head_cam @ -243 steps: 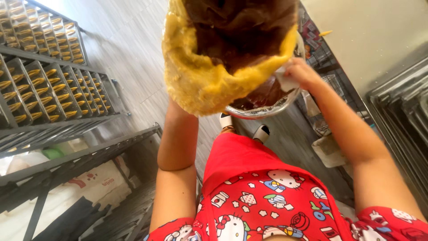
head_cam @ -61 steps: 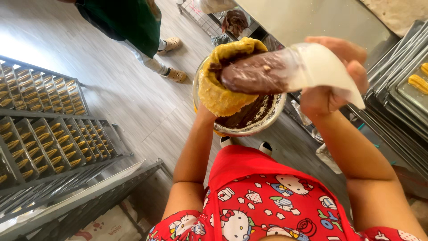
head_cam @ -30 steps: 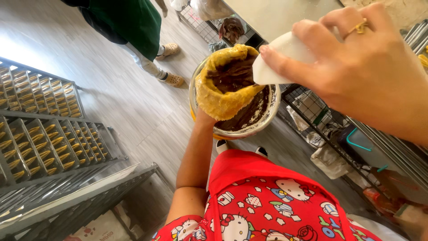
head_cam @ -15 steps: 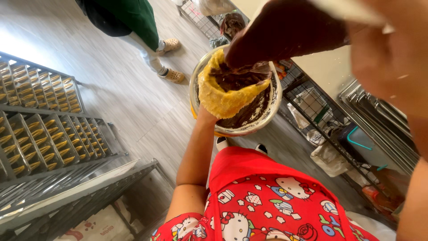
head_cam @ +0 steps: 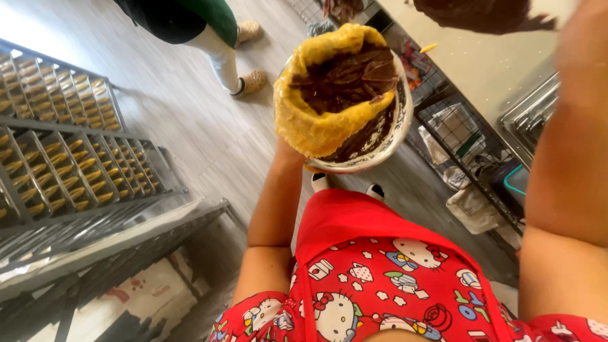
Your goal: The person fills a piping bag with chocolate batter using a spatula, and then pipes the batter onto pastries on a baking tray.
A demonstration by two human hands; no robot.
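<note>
Moved: dark filling mass [head_cam: 487, 14] lifted to top right edge; right hand out of frame, grip unknowable.
Bowl: one metal bowl [head_cam: 387, 136], upper centre, with one yellow dough [head_cam: 320, 117].
Left hand: hidden beneath bowl; grip unclear.
Room: open floor [head_cam: 190, 120] left; two pastry trays [head_cam: 57, 152] far left.

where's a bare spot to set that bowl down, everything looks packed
The pale counter top, between the wire shelving and the stacked trays, shows a bare stretch. The wood floor between the pastry racks and the other person's shoes is open too. The racks are crowded, every slot filled. The left hand is hidden under the bowl.
</note>
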